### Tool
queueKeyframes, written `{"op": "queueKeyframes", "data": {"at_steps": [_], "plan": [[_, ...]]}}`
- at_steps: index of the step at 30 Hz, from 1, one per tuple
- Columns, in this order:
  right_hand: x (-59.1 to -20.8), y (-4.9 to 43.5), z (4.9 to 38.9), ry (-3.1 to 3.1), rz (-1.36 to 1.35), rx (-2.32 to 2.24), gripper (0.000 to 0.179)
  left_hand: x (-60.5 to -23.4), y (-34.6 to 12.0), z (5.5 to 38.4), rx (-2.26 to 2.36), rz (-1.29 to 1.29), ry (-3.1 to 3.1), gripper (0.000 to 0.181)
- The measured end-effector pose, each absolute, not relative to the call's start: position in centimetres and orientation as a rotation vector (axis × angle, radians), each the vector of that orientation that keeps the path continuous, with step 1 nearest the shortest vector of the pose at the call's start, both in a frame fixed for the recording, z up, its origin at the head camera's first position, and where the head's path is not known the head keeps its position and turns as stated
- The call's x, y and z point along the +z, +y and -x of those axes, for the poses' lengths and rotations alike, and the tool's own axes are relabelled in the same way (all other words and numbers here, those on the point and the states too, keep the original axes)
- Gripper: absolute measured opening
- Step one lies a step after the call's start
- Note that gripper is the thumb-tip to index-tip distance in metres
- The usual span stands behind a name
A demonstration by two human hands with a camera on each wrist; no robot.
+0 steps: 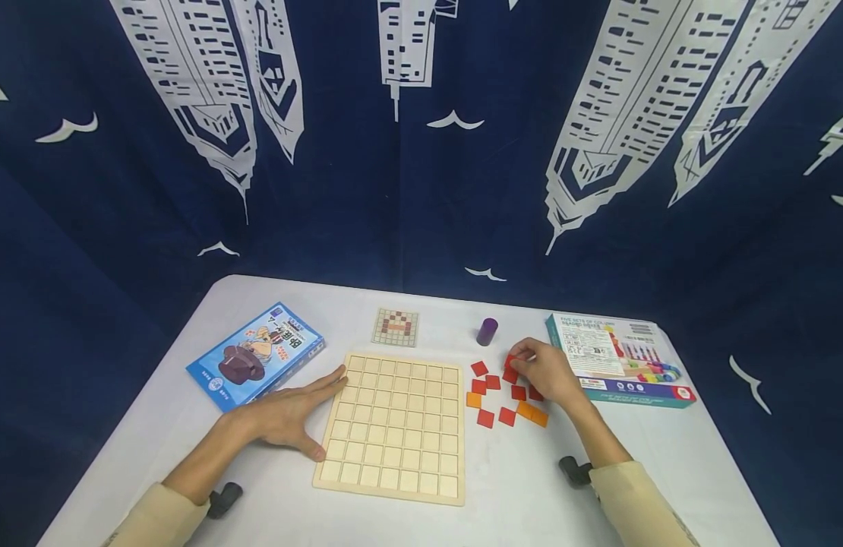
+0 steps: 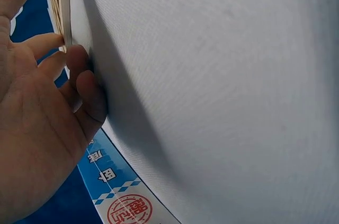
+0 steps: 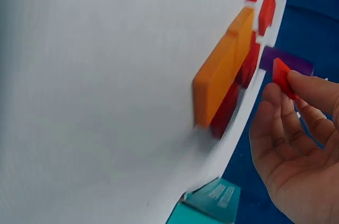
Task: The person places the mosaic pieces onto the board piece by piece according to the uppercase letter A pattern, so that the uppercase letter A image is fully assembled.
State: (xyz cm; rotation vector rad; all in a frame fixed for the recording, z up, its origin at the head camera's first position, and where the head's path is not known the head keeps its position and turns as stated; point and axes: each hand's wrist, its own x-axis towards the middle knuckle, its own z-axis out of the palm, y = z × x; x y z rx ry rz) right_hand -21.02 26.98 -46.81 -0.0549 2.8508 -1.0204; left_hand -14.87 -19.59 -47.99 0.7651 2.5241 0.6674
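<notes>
A square wooden grid board [image 1: 394,425] lies on the white table in the head view. My left hand [image 1: 288,414] rests along its left edge, fingers spread and touching the rim; the left wrist view shows the palm [image 2: 37,118] beside the board's edge [image 2: 64,7]. My right hand [image 1: 544,370] pinches a red square tile [image 3: 283,78] between thumb and fingers, as the right wrist view shows. Around and below that hand lie several loose red tiles [image 1: 485,418] and a few orange tiles [image 1: 474,399], to the right of the board.
A small pattern card [image 1: 396,327] lies behind the board. A purple cylinder [image 1: 487,332] stands right of the card. A blue game box [image 1: 257,353] lies at the left, and a teal-edged box [image 1: 620,361] at the right. A dark blue curtain [image 1: 394,190] hangs behind the table.
</notes>
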Motion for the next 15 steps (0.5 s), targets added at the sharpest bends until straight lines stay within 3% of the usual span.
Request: {"op": "queueKeyframes", "data": {"at_steps": [15], "plan": [[-46.1, 20.1, 20.3, 2.667, 0.165, -1.271, 0.014, -48.2, -19.6, 15.0, 0.653, -0.740, 2.537, 0.124]]}}
